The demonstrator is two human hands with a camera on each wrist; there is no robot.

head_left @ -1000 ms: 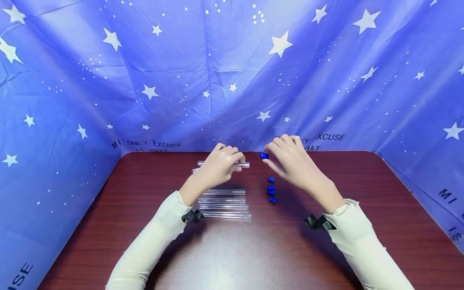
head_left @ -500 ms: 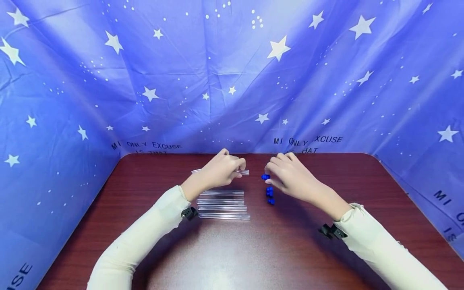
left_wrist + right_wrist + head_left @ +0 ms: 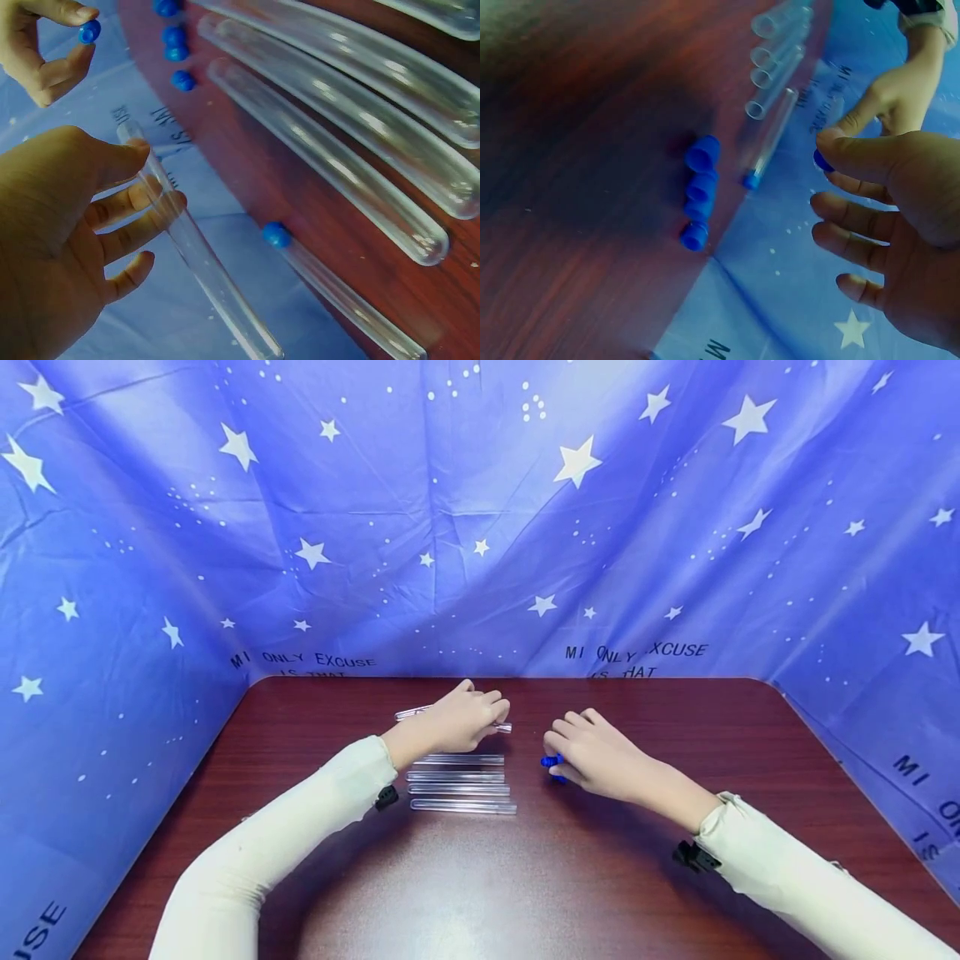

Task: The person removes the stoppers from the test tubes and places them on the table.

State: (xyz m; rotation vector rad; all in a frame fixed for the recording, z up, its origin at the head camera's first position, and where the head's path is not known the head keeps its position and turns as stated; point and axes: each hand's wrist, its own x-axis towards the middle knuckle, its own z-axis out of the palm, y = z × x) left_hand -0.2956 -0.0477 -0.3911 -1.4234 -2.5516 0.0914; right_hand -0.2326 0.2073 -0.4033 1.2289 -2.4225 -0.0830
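Observation:
My left hand pinches a clear test tube between thumb and fingers, its open end pointing right in the head view. My right hand pinches a small blue cap between thumb and forefinger, apart from that tube. In the right wrist view, several blue caps stand in a row on the table; in the head view the right fingers partly hide them. A tube with a blue cap on it lies on the table, behind the left hand in the head view.
Several uncapped tubes lie in parallel on the dark red table, nearer to me than the left hand. Behind and at both sides hangs a blue cloth with white stars.
Both hands have come lower in the head view, the right one farther, with the cap, to beside the loose caps. The left hand still holds its tube.

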